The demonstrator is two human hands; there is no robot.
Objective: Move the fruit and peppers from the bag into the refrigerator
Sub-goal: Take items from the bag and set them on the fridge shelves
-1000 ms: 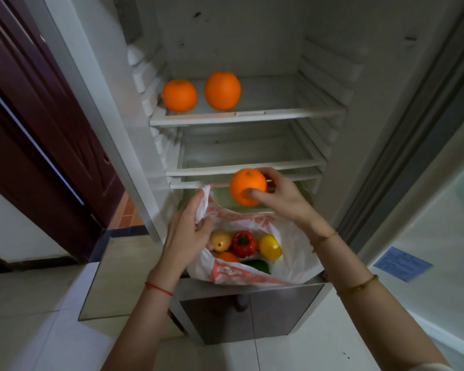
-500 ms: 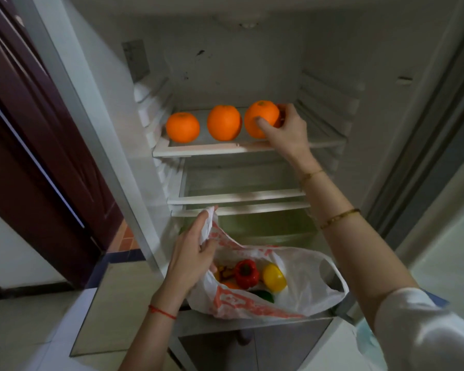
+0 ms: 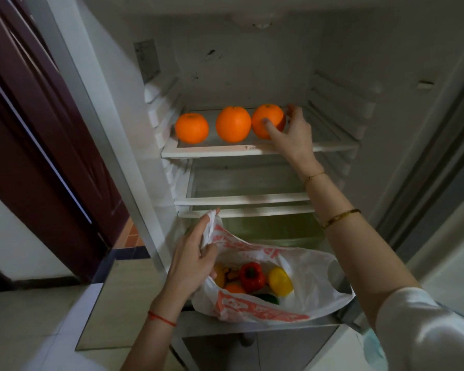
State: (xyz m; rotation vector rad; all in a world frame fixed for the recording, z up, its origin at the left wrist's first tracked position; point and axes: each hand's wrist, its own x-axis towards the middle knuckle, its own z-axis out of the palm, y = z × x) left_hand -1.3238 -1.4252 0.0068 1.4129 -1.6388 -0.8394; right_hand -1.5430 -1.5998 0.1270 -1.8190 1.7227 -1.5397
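Right hand (image 3: pixel 292 135) wrapped around third orange (image 3: pixel 267 120) on top refrigerator shelf (image 3: pixel 252 150), two oranges (image 3: pixel 212 126) just left of it. Left hand (image 3: pixel 192 259) pinching bag (image 3: pixel 263 306) rim; red pepper (image 3: pixel 252 275), yellow fruit (image 3: pixel 279 281) inside, right of that hand.

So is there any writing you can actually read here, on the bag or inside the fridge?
None can be read.
Plastic bag: red-orange print on the white plastic, crumpled and blurred, not legible.
Grey plate on the fridge's inner left wall: any text is too small to tell.
Fridge shelf front edge: a small mark near the middle, too small to read.
The oranges carry no labels.
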